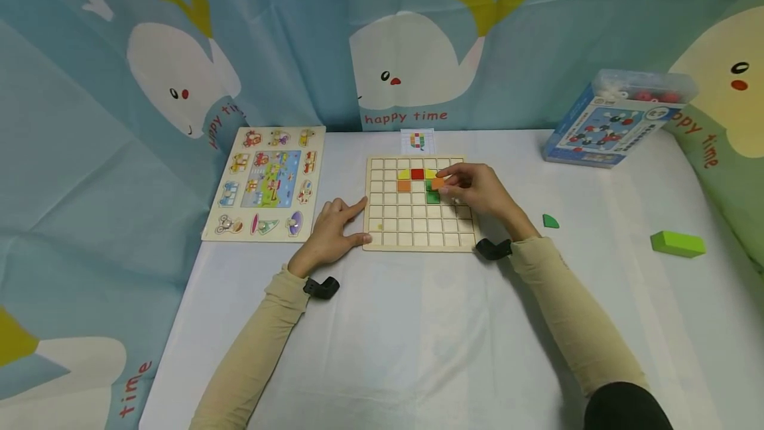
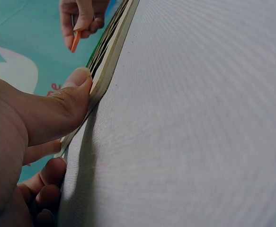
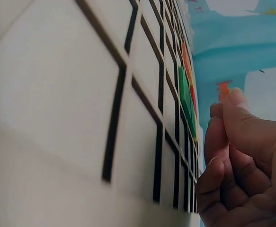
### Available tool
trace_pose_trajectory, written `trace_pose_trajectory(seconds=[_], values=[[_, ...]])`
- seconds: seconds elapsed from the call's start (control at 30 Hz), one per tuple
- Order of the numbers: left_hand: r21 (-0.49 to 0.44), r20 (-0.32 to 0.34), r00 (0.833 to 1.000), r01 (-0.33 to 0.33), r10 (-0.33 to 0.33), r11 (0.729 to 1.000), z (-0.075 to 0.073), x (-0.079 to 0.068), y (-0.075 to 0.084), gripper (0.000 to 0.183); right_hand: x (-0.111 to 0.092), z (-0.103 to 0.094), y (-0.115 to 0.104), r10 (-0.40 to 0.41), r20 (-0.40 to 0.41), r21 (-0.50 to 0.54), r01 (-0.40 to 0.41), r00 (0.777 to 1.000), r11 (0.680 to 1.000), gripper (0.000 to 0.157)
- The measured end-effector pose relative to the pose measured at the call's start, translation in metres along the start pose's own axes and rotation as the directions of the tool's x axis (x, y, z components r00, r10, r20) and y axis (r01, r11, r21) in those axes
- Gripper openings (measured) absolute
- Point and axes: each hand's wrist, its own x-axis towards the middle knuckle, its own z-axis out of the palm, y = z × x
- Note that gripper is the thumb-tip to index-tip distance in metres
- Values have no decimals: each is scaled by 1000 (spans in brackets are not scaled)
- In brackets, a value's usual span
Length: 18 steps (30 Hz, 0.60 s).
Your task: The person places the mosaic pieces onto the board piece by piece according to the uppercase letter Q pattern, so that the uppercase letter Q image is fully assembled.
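A wooden grid board lies on the table, with a red tile, an orange square tile, a green tile and yellow pieces in its upper cells. Over its upper right part, my right hand pinches another orange square tile between thumb and fingers. The right wrist view shows this tile raised off the grid, beyond the green pieces. My left hand rests at the board's left side, extended index finger and thumb touching its edge.
Left of the board lies a picture puzzle with knobbed pieces. A small pattern card sits behind the board. To the right are a green quarter-round piece, a lime green block and a boxed toy set. A printed curtain hangs behind.
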Motion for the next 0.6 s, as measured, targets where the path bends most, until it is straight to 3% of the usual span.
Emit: trace_pose_trajectory(seconds=[0.6], values=[[10,-6,1000,1,-1,1000,0,0,1,84,13,28,-16,-94,64,-46,97,994,994,32]])
